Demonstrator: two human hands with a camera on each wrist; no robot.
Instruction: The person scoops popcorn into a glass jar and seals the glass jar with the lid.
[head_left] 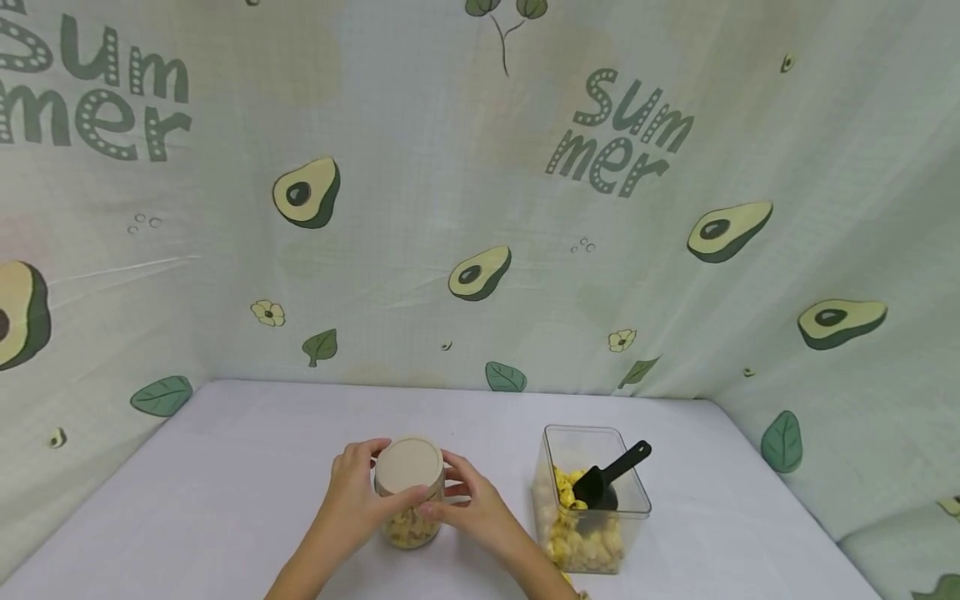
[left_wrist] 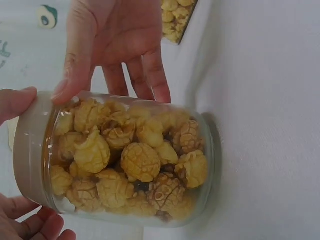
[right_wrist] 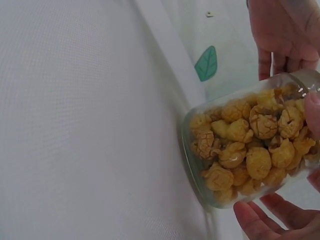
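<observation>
A clear jar (head_left: 411,529) of caramel popcorn (left_wrist: 141,162) stands on the white table between my two hands, its beige lid (head_left: 408,465) on top. My left hand (head_left: 358,492) curls round the lid from the left, thumb across its front. From the right, my right hand (head_left: 476,504) holds the jar just below the lid, with its thumb (left_wrist: 75,75) at the lid's lower edge. In the right wrist view the popcorn fills most of the jar (right_wrist: 250,145), and fingers (right_wrist: 265,217) lie along its side.
To the right stands a clear square container (head_left: 592,512) partly filled with yellow popcorn (head_left: 585,546). A black scoop (head_left: 611,475) leans in it, handle over the rim. Avocado-print cloth (head_left: 405,308) hangs behind the white table (head_left: 202,500) and along its sides.
</observation>
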